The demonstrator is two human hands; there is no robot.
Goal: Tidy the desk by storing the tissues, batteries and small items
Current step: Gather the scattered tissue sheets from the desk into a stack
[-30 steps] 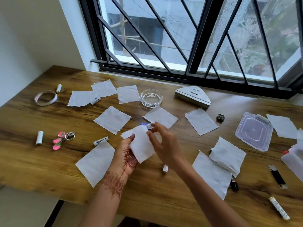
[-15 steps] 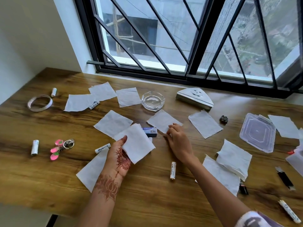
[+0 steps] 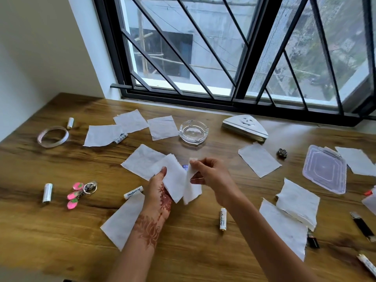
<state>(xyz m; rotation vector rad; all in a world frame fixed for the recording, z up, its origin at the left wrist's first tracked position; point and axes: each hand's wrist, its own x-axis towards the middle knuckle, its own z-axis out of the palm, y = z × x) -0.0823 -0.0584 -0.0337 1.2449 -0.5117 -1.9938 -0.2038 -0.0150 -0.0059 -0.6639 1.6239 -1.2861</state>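
While your left hand grips one tissue under its thumb, your right hand pinches a second tissue by its top edge, so that it hangs long axis downward above the desk. Near your right forearm a battery lies pointing away from you. A second battery lies slantwise just beside your left hand.
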